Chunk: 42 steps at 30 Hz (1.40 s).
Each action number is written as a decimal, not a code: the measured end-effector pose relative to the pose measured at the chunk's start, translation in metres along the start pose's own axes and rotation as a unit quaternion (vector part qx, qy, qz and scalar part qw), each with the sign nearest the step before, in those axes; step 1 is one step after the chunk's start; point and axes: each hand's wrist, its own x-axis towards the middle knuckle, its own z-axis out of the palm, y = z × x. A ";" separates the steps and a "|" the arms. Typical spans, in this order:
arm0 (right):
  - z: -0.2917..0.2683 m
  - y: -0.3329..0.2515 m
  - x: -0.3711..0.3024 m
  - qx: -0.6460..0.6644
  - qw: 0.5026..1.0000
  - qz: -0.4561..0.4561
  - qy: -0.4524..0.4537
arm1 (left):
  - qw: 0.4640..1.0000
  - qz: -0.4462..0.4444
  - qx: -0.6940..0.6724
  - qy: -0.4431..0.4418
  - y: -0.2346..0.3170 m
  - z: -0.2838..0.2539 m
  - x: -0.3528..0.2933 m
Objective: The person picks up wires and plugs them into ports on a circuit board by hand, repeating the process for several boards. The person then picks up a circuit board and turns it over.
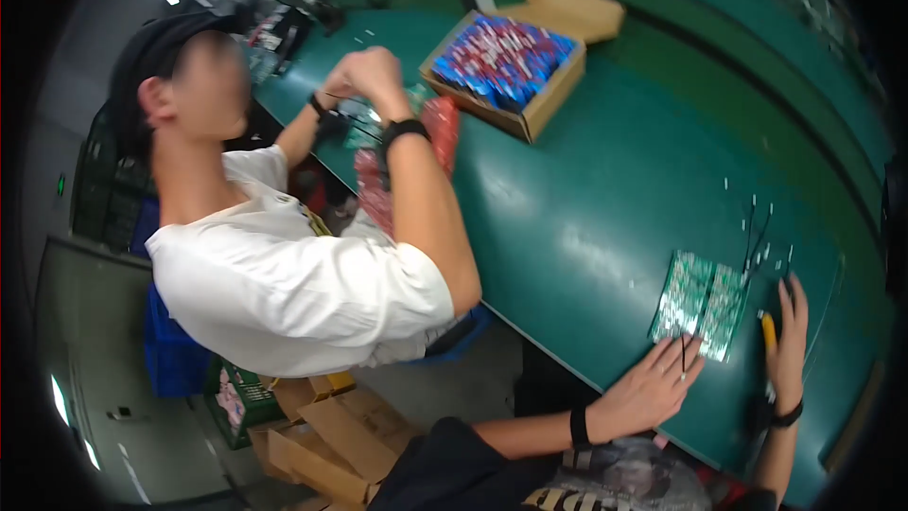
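Observation:
My left hand (pixel 643 396) lies with stretched fingers over the near edge of a green circuit board panel (pixel 695 298), which has a dividing line down its middle. A short dark wire with a pale end shows by those fingers. My right hand (pixel 788 345) is at the right of the board, fingers extended and apart, the fingertips close to thin black wires (pixel 754 227) with small white ends. Beside its thumb lies a yellow-handled tool (pixel 768 329); whether the thumb touches it I cannot tell. Both my wrists carry black bands.
On my left a co-worker in a white shirt (pixel 293 293) raises both hands over red bubble wrap (pixel 440 132) and green boards. An open cardboard box (pixel 539 123) with blue and red packets stands on the green table (pixel 549 227). Cardboard boxes (pixel 355 435) and a green crate (pixel 251 397) sit below.

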 end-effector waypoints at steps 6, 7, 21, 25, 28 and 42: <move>0.028 0.007 0.001 -0.137 0.989 -0.050 -0.020 | 1.000 0.009 0.012 0.025 -0.011 0.004 0.019; 0.026 0.006 0.031 -0.119 0.990 -0.076 0.024 | 1.000 0.016 -0.006 0.014 -0.017 0.013 0.018; -0.010 0.016 0.038 -0.019 0.992 -0.119 -0.047 | 1.000 -0.002 -0.012 0.023 -0.007 -0.004 0.003; -0.027 0.038 0.033 -0.104 0.979 -0.127 -0.117 | 1.000 0.013 -0.015 -0.008 -0.009 -0.010 0.014; -0.022 0.016 0.061 -0.164 0.953 -0.192 -0.169 | 0.995 -0.004 -0.020 -0.095 -0.007 -0.024 0.023; -0.027 0.018 0.034 0.006 0.992 -0.122 -0.024 | 0.998 0.016 0.045 -0.040 -0.013 -0.011 0.014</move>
